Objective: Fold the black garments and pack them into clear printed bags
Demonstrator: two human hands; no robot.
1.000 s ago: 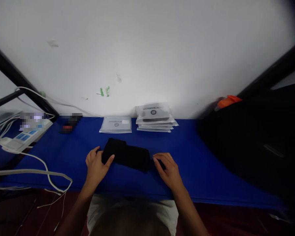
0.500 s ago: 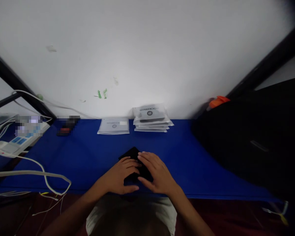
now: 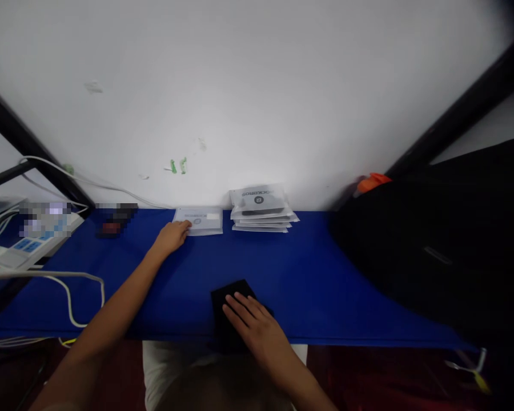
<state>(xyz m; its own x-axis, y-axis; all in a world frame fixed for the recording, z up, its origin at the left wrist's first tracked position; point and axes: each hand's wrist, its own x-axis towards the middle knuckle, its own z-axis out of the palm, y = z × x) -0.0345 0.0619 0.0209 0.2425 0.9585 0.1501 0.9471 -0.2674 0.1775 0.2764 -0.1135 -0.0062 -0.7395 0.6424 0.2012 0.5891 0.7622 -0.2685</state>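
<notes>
My left hand (image 3: 174,234) is stretched to the back of the blue surface, its fingers at the left end of a flat, pale printed bag (image 3: 208,223). Its fingertips look pressed together on the bag's edge. Near the front edge, my right hand (image 3: 253,325) lies with fingers spread on a folded black cloth-like item (image 3: 225,315). To the right of the flat bag, several similar bags (image 3: 261,201) are stacked against the wall, the top one with dark print and something dark inside.
A white power strip (image 3: 25,250) and white cables (image 3: 68,297) occupy the left side. A pixelated dark object (image 3: 117,220) is at the back left. A large black fabric item (image 3: 445,251) covers the right, beside an orange piece (image 3: 373,182).
My left hand has left the black item and reached forward and left to the flat bag. My right hand and the black item are slightly closer to the front edge.
</notes>
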